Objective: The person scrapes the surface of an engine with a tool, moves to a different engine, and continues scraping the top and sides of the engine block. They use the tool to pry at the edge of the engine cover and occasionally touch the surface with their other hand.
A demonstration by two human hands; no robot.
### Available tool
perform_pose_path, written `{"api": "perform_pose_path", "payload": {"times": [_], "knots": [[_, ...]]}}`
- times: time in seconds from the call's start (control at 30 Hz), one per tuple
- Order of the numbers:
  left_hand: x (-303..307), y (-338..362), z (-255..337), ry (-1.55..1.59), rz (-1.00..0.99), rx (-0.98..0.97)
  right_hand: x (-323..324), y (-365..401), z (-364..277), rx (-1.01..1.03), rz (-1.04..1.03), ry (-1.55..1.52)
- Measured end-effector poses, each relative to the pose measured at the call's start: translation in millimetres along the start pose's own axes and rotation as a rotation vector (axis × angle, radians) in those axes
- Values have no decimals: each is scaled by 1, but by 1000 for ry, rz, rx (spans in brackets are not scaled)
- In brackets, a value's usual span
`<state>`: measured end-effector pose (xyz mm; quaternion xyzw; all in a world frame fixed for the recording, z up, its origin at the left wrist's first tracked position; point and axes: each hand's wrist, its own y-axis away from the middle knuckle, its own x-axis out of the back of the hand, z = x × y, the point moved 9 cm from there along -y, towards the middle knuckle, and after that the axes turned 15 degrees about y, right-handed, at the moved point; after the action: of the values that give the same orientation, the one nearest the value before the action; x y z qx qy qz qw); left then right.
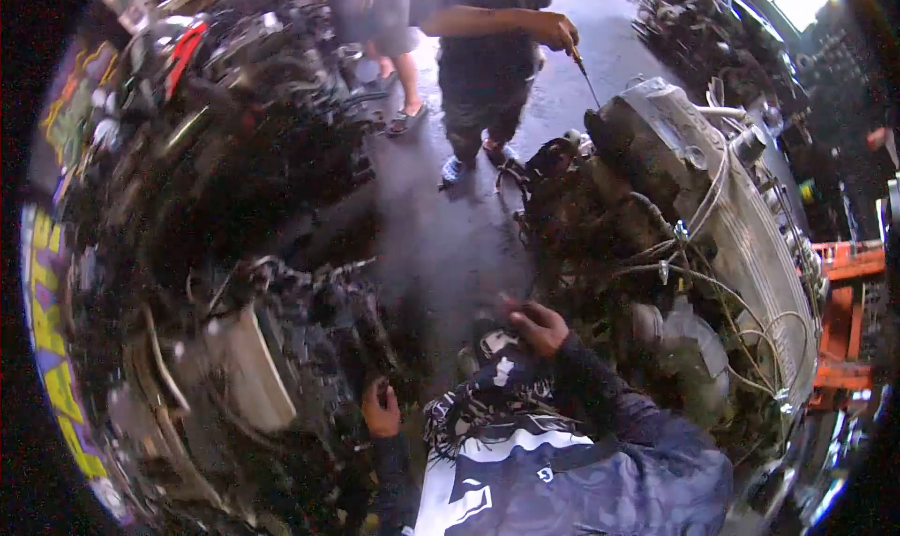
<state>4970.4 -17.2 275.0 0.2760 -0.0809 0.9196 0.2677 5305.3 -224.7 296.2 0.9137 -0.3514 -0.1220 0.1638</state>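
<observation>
Engine (694, 217) right of centre, parts pile (234, 255) left, floor strip (441, 227) between; right hand (536, 328) at engine's near-left edge, left hand (380, 409) near, beside the pile; co-worker (487, 67) far, at engine's far end; stand (844, 320) right of engine.

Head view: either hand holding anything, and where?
Cannot be told: the right hand curls by the engine wiring, contents blurred; the left hand sits against dark parts, grip hidden.
</observation>
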Motion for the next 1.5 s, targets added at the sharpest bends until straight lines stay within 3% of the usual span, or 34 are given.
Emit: {"api": "perform_pose_path", "payload": {"times": [0.03, 0.07, 0.13, 0.17, 0.23, 0.37, 0.47, 0.5, 0.57, 0.67, 0.73, 0.8, 0.9, 0.93, 1.0, 1.03, 1.07, 1.13, 1.2, 1.27, 1.3, 1.37, 1.4, 1.47, 1.5], "knots": [[0, -10, -1, 25, 34, 31, -8, -22, 10, -124, -44, -60], [-16, -12, -7, 26, 8, 20, -6, -40, 13, -124, -19, -71], [-29, -43, -18, -139, 8, 97, -18, -84, 12, -225, -106, 131], [-39, -58, -22, -146, -17, 82, -16, -107, 20, -227, -82, 112], [-71, -118, -12, -109, -113, -47, -4, -170, 14, -53, -22, 504], [-114, -214, 76, -42, -378, -126, 29, -226, -31, -39, 34, 483], [-120, -276, 80, -63, -394, -300, 74, -246, -36, -107, 147, 479], [-122, -295, 81, -66, -406, -307, 85, -244, -37, -127, 195, 330], [-123, -337, 94, -111, -397, -265, 115, -247, -24, -132, 284, 390], [-139, -390, 112, -81, -433, -254, 147, -230, -16, -207, 419, 372], [-173, -419, 142, -74, -602, -380, 161, -219, 9, -264, 470, 295], [-216, -437, 163, -28, -718, -391, 184, -208, 59, -264, 753, 442], [-282, -462, 211, 155, -1022, -357, 174, -172, -25, -397, 837, 405], [-303, -469, 229, 177, -1115, -378, 166, -173, -21, -408, 870, 387], [-331, -486, 270, 200, -1248, -419, 163, -161, -3, -271, 1169, 318], [-341, -488, 296, 205, -1342, -481, 166, -155, 53, -286, 1310, 423], [-357, -496, 316, 214, -1399, -526, 157, -155, 36, -292, 1346, 421], [-384, -510, 353, 296, -1519, -630, 129, -160, 28, -171, 1308, -245], [-399, -511, 375, 360, -1610, -676, 113, -131, 38, -39, 1535, -530], [-408, -509, 406, 362, -1691, -697, 90, -81, -34, 72, 1776, -860], [-414, -513, 409, 351, -1704, -714, 84, -39, -47, 161, 2018, -834], [-434, -513, 412, 348, -1692, -813, 94, 38, -47, 752, 2047, -846], [-441, -513, 411, 355, -1717, -823, 90, 64, -77, 671, 2109, -551], [-454, -525, 409, 405, -1734, -508, 90, 84, -123, 539, 2183, -588], [-446, -533, 419, 411, -1676, -574, 93, 77, -106, 353, 2200, -615]]}}
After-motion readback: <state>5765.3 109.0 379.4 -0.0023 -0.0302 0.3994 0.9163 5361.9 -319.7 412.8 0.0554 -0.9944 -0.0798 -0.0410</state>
